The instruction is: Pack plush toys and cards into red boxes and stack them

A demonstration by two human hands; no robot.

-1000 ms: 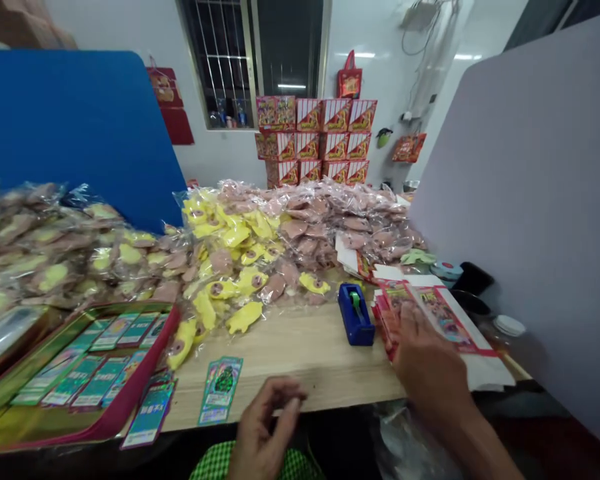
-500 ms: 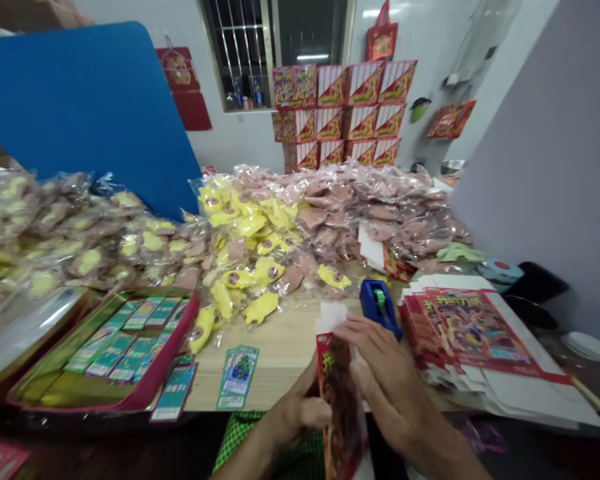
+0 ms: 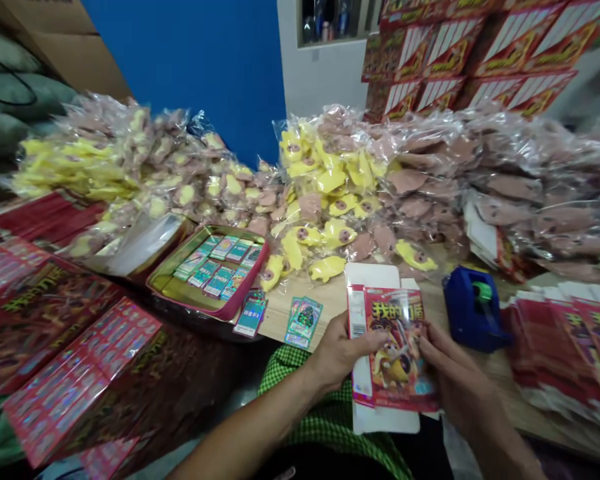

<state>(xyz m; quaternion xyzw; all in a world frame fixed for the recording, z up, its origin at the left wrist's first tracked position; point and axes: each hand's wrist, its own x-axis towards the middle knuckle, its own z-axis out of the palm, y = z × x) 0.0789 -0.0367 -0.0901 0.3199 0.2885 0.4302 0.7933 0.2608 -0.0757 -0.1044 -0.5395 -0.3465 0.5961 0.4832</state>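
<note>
A red printed cardboard box [image 3: 397, 357] with white end flaps spread at top and bottom is held up over the table's front edge, its picture face towards me. My left hand [image 3: 343, 350] grips its left edge, thumb across the front. My right hand [image 3: 455, 373] holds the right edge, with its fingers partly behind the box. Left of the box lies a small fan of green shiny cards [image 3: 303, 321]. A blue tape dispenser [image 3: 473, 310] stands just to the right of the box.
Bagged yellow and pinkish toys [image 3: 337, 233] are heaped along the back. To the left is a tin tray [image 3: 157, 283] with rows of cards. Flat red boxes [image 3: 545, 353] are stacked at right. Printed red sheets [image 3: 80, 380] lie at far left. Assembled boxes [image 3: 445, 60] stand behind.
My view has swung left and down. The box was narrow and edge-on between my hands; now its broad printed face is towards me, with my hands on either side.
</note>
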